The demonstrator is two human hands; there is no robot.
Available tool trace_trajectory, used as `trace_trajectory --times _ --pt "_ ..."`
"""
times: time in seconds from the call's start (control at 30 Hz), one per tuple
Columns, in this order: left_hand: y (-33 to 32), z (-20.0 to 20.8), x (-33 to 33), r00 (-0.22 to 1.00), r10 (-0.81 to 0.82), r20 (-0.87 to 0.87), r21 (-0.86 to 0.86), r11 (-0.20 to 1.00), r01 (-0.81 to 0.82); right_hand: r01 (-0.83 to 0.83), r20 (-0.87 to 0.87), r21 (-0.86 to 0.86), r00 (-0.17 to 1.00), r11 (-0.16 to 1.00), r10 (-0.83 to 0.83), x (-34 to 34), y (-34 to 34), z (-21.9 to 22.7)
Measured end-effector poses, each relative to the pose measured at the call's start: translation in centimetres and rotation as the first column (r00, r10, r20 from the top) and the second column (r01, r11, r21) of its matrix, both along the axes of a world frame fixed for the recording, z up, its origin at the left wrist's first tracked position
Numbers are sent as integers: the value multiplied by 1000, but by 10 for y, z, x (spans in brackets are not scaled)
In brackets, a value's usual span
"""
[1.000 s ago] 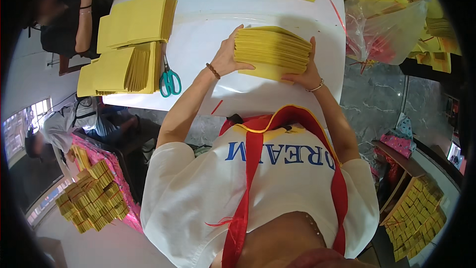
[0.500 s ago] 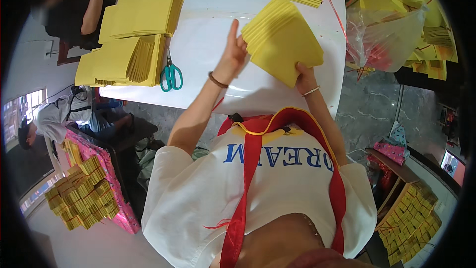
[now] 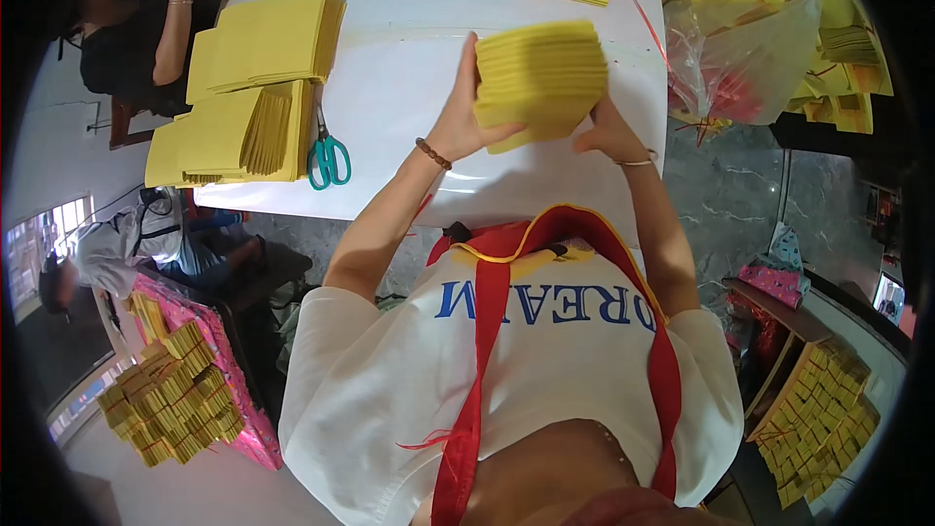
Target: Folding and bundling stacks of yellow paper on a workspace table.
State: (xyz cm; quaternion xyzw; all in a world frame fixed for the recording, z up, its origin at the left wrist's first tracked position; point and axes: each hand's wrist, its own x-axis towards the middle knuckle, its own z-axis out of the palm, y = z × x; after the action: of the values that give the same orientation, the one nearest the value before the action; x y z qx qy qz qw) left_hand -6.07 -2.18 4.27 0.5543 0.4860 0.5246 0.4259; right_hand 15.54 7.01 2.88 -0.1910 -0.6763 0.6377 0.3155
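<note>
Beyond the white counter's left side, piled yellow bundles with red ties look finished, while loose paper piles on its left end, beside green-handled scissors, seem left to be dealt with. Over mid-counter, the left hand grasps one side of a yellow paper stack that looks part-done, with no tie visible; the right hand is at the other side, thumb apart and fingers partly hidden, its grip impossible to tell. Farther right, past a clear bag, more tied bundles also look finished.
</note>
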Motion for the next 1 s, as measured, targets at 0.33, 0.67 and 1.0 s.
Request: trace_trajectory --times 0.33,0.67,1.0 --pt "0 -51 0 926 -81 -370 76 990 117 109 312 -187 949 976 -46 6 -25 -55" --pt "-2 -46 7 902 -71 -427 -21 997 68 77 360 265 917 961 -173 1 -23 -102" --pt "-9 -48 15 945 6 -327 -128 990 -51 206 232 -236 961 950 -150 0 -17 -27"
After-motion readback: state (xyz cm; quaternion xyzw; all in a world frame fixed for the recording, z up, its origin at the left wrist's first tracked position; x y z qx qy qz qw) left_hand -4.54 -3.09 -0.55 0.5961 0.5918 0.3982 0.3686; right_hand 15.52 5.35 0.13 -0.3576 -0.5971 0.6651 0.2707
